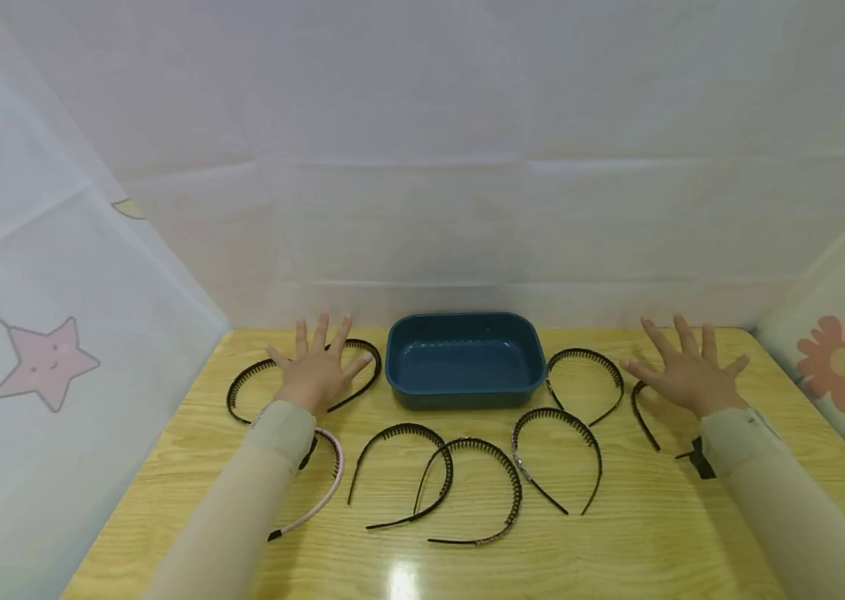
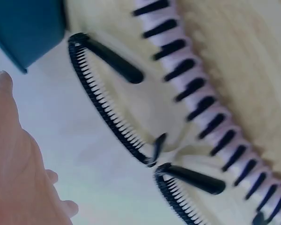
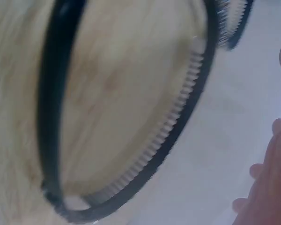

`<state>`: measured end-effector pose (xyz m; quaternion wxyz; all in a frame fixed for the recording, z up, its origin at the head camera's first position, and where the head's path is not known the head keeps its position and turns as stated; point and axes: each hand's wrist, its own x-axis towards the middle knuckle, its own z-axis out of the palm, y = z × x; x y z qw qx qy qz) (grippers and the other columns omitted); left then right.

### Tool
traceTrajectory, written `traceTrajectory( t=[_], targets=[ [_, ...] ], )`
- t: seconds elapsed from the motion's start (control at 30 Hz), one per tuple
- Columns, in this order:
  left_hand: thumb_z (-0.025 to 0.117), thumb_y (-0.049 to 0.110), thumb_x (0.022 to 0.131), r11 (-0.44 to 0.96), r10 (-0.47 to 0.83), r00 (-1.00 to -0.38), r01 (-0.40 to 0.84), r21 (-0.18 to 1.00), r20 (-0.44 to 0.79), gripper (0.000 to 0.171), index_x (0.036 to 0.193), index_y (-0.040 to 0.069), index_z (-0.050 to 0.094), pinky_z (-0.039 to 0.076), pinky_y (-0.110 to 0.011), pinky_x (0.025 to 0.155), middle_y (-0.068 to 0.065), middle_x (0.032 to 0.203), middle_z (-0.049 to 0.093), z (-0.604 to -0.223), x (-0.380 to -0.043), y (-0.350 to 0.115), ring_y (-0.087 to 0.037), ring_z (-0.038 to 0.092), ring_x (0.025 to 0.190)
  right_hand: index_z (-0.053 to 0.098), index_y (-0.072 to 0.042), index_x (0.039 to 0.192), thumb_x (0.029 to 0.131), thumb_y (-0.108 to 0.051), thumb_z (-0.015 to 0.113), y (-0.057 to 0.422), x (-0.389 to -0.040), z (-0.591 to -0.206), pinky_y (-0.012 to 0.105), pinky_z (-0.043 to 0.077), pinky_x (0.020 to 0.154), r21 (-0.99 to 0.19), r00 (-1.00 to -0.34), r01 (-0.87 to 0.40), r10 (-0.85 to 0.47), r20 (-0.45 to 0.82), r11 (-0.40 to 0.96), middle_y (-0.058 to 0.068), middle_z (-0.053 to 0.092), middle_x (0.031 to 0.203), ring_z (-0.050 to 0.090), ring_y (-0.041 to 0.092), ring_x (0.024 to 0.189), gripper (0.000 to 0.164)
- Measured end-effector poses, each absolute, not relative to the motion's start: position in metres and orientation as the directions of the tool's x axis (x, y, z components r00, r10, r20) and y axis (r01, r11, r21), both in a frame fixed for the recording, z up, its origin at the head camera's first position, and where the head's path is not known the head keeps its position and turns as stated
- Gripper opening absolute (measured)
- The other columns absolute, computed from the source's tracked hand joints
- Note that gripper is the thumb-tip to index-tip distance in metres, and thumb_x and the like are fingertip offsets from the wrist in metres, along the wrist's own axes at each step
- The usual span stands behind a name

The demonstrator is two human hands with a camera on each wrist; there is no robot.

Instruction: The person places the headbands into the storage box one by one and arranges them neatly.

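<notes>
Both hands stretch palm-down above the pale yellow wood-grain counter (image 1: 640, 542), fingers straight and fanned wide; the left hand (image 1: 315, 379) and right hand (image 1: 692, 382) hold nothing, and I cannot tell whether either touches what lies below. Beneath the left hand, two black toothed headbands (image 1: 367, 343) emerge from either side of it. Beneath the right hand, a black curved headband (image 1: 641, 414) is partly hidden, a small black flat piece (image 1: 702, 458) beside that sleeve. Just below the left wrist lies a pale pink headband (image 1: 341, 473) with black teeth. Just inward of the right hand sits a slim black toothed hoop (image 1: 602, 357). Between the hands stands a dark blue rectangular basin (image 1: 465, 392) with rounded corners. Lower than the hands, and between the forearms, two black toothed headbands overlap, a plain one (image 1: 402, 427) and one with pinkish glitter (image 1: 497, 537); to their right rests a black headband with silvery sparkle (image 1: 517, 458). Beyond the hands hangs a creased white sheet (image 1: 422, 217).
</notes>
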<state>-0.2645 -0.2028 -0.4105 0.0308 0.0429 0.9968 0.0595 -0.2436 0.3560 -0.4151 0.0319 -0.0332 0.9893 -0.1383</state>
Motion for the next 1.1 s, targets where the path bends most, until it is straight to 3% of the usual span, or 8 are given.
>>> traceTrajectory(
  t=[0.27,0.43,0.6,0.83,1.1],
  targets=[
    [0.029,0.076,0.098,0.98,0.143,-0.989,0.146,0.138,0.033,0.088,0.162,0.033,-0.013,-0.017,-0.084,0.1,-0.008,0.169,-0.015,-0.399,-0.252,-0.191,-0.039,-0.024,0.15,-0.009,-0.026,0.164,0.101,-0.068,0.04,0.345,-0.23,-0.404,0.094,-0.012,0.083,-0.364,-0.998,-0.038,-0.051,-0.027,0.931,0.027,-0.026,0.162,-0.032,0.061,0.138,0.09],
    [0.029,0.076,0.098,0.978,0.165,-0.982,0.175,0.111,0.092,0.089,0.163,0.029,-0.01,-0.016,-0.081,0.104,-0.006,0.17,-0.009,-0.4,-0.24,-0.18,-0.034,-0.019,0.153,-0.006,-0.017,0.164,0.104,-0.056,0.047,0.345,-0.216,-0.402,0.095,0.008,0.082,-0.431,-0.998,-0.02,0.005,0.056,0.902,0.037,-0.015,0.16,-0.015,0.069,0.138,0.089],
    [0.032,0.075,0.097,0.971,0.191,-0.971,0.208,0.115,0.143,0.09,0.165,0.026,-0.002,-0.012,-0.079,0.109,-0.006,0.17,-0.003,-0.402,-0.228,-0.17,-0.03,-0.013,0.155,-0.003,-0.006,0.163,0.105,-0.044,0.051,0.348,-0.201,-0.399,0.089,0.026,0.078,-0.499,-0.992,0.058,0.106,0.069,0.865,0.047,-0.004,0.154,0.002,0.077,0.131,0.087],
    [0.04,0.07,0.099,0.954,0.256,-0.957,0.272,0.124,0.135,0.089,0.165,0.02,0.006,-0.007,-0.076,0.113,-0.006,0.17,-0.002,-0.406,-0.216,-0.156,-0.03,-0.004,0.156,0.005,0.01,0.157,0.106,-0.04,0.046,0.359,-0.195,-0.4,0.084,0.025,0.089,-0.551,-0.982,0.145,0.189,0.023,0.822,0.055,0.003,0.146,0.01,0.08,0.124,0.083],
    [0.04,0.067,0.101,0.952,0.268,-0.956,0.282,0.119,0.115,0.087,0.165,0.016,0.012,-0.002,-0.073,0.116,-0.008,0.17,0.004,-0.41,-0.201,-0.141,-0.028,0.002,0.156,0.015,0.019,0.152,0.105,-0.035,0.043,0.374,-0.184,-0.411,0.078,0.028,0.089,-0.561,-0.946,0.299,0.315,-0.071,0.772,0.058,0.011,0.14,0.016,0.077,0.121,0.077]
  ],
)
